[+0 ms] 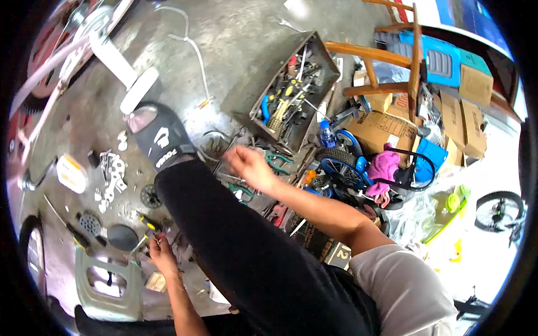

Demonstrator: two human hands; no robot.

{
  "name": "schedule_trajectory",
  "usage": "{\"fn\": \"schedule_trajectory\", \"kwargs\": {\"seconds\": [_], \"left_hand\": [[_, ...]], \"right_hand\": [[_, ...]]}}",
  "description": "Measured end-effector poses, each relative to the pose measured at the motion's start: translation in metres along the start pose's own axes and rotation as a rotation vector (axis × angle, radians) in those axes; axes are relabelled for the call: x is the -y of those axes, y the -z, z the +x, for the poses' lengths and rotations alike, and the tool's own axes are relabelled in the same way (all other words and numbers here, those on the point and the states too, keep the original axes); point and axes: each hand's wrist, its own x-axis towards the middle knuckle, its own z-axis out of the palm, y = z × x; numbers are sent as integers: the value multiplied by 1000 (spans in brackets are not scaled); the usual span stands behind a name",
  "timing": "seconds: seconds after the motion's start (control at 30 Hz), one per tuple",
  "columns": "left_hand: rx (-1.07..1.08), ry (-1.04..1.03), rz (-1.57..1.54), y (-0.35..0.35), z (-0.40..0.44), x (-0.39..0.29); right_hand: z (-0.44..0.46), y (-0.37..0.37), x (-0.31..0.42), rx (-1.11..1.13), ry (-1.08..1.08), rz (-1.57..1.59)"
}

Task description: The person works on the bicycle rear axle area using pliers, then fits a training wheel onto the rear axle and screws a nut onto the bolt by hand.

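My left hand [162,253] is low on the left, its fingers pinched together over something too small to make out. Right by its fingertips are a screwdriver with a yellow and black handle [148,222] and a thin metal shaft. My right hand [250,167] hovers beyond my black-trousered leg, fingers curled and smeared, so I cannot see whether anything is in them. Pliers with green handles [278,163] lie beside it, and a second green-handled pair [240,193] lies below. My foot in a dark sandal [161,136] rests on the floor between the hands.
A metal toolbox [327,70] full of tools stands ahead. Right of it are a wooden chair [416,67], cardboard boxes [381,134] and a small blue wheel [343,168]. A grey-green plastic stool [106,311], a black disc [122,237] and loose metal parts [115,173] lie left. A crank pedal [140,91] juts in.
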Motion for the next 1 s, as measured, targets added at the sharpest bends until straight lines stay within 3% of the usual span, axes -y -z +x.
{"fn": "schedule_trajectory", "kwargs": {"seconds": [0.1, 0.2, 0.4, 0.47, 0.53, 0.6, 0.63, 0.77, 0.83, 0.87, 0.93, 1.0], "left_hand": [[87, -102, 120, -8, 0, -2], [140, -96, 117, -17, -3, -6], [103, 92, -242, -46, -13, -42], [84, -45, 184, -29, -16, -41], [115, 15, -14, -28, -10, -35], [141, -40, 130, -37, -20, -50], [143, -41, 146, -31, -17, -46], [320, -131, 274, 0, 5, -10], [318, -121, 305, -2, 5, -11], [311, -118, 312, -5, 1, -14], [306, -112, 329, -12, -2, -19], [306, -107, 336, -17, -4, -23]], "right_hand": [[-28, 21, 20, 0, 48, -218], [-26, 42, 35, -180, 419, -293], [-1, 98, 33, -419, 462, -409], [-18, 104, 23, -376, 429, -457], [-42, 101, -3, -234, 425, -601], [-74, 89, -36, -13, 423, -680], [-90, 81, -52, 92, 324, -727], [-123, 53, -92, 97, 68, -544], [-122, 49, -94, -221, 62, -668], [-117, 49, -90, -219, 62, -660], [-99, 56, -81, -487, 47, -688], [-81, 60, -95, -528, 52, -736]]}}
